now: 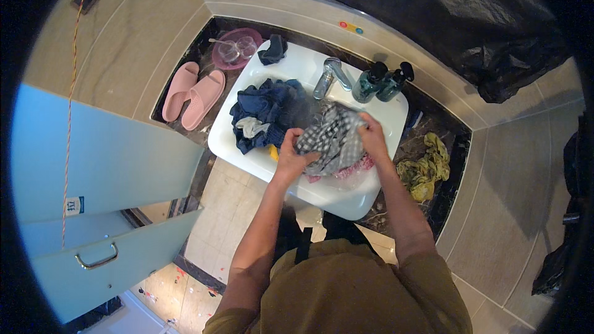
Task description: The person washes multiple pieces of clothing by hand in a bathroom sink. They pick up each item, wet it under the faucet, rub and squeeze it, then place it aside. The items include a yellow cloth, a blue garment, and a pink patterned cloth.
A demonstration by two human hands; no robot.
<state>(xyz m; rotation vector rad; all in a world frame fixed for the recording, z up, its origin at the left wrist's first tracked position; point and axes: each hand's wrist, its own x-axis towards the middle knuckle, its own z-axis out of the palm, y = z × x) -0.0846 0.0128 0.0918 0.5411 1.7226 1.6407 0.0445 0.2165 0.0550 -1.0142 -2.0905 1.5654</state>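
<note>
A wet black-and-white checked cloth (332, 137) is stretched between my two hands over the right part of the white washbasin (222, 137). My left hand (294, 157) grips its left edge, and my right hand (372, 137) grips the right edge. Beneath it a pink patterned cloth (355, 168) shows in part, with water around it. Dark blue clothes (262, 104) lie heaped in the left part of the basin, a whitish cloth (252, 127) on top of them. A bit of yellow fabric (274, 152) peeks out below the heap. The chrome faucet (330, 76) stands behind the checked cloth.
Two pump bottles (369, 86) stand at the basin's back right, and a dark cloth (273, 50) lies on its back left corner. Pink slippers (203, 99) and a pink bowl (237, 46) with glasses sit on the left counter. A crumpled yellow-green cloth (424, 167) lies on the right.
</note>
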